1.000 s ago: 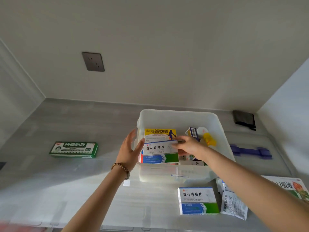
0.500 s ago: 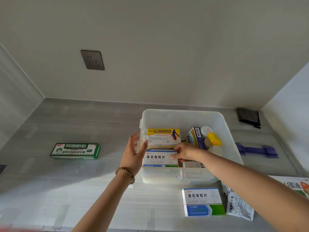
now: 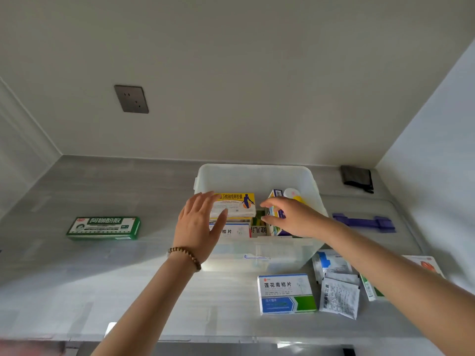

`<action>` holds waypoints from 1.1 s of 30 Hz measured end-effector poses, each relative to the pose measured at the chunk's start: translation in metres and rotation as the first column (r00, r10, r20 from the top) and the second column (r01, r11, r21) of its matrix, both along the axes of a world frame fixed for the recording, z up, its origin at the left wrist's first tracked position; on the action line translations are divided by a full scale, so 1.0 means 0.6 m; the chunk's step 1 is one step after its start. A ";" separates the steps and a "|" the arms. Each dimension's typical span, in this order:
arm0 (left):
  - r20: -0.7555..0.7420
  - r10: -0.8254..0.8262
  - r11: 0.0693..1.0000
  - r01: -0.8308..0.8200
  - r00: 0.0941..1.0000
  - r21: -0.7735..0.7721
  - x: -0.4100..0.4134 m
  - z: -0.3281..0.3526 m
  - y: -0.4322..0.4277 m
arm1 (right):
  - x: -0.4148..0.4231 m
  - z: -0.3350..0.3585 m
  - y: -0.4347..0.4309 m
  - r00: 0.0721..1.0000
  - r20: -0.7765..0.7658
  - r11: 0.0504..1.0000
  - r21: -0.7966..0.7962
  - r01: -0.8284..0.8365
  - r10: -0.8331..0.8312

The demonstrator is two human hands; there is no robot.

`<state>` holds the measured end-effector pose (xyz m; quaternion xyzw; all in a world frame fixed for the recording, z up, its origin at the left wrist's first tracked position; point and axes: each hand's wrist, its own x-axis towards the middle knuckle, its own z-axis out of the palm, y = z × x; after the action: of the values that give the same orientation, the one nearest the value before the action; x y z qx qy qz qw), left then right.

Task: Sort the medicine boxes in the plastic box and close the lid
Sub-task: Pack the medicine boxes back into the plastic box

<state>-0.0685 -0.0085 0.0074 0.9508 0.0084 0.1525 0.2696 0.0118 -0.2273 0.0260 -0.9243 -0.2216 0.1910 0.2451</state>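
Toppling threatens the tilted blue box (image 3: 275,194) in the plastic box (image 3: 257,179) if the right hand (image 3: 293,217), fingers half-curled, grip unclear, bumps it; the left hand (image 3: 196,227) has its fingers spread wide, empty.

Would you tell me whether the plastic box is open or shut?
Open: the box is uncovered; its lid lies flat beside it.
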 end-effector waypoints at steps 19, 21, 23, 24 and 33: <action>-0.371 -0.066 0.981 0.128 0.926 0.145 -0.161 -0.200 -0.185 | -0.213 -0.184 -0.217 0.999 0.018 0.982 -0.182 -0.046 0.051; -0.440 -0.042 0.984 0.113 0.897 0.135 -0.160 -0.225 -0.190 | -0.210 -0.215 -0.211 0.997 -0.062 0.990 -0.131 0.046 -0.054; -0.491 -0.020 0.988 0.093 0.871 0.125 -0.157 -0.245 -0.194 | -0.207 -0.241 -0.204 0.990 -0.088 0.987 -0.128 0.102 -0.113; -0.513 -0.008 0.989 0.081 0.859 0.120 -0.155 -0.253 -0.196 | -0.207 -0.252 -0.201 0.985 -0.096 0.984 -0.126 0.129 -0.141; -0.604 -0.041 0.966 -0.124 0.796 -0.228 -0.151 -0.289 -0.234 | -0.218 -0.303 -0.171 0.868 -0.222 0.855 0.182 0.485 -0.445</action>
<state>-0.1591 -0.1491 -0.1659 0.9062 0.1346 -0.1548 0.3698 -0.1187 -0.3302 -0.1561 -0.8952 0.0104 0.1776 0.4085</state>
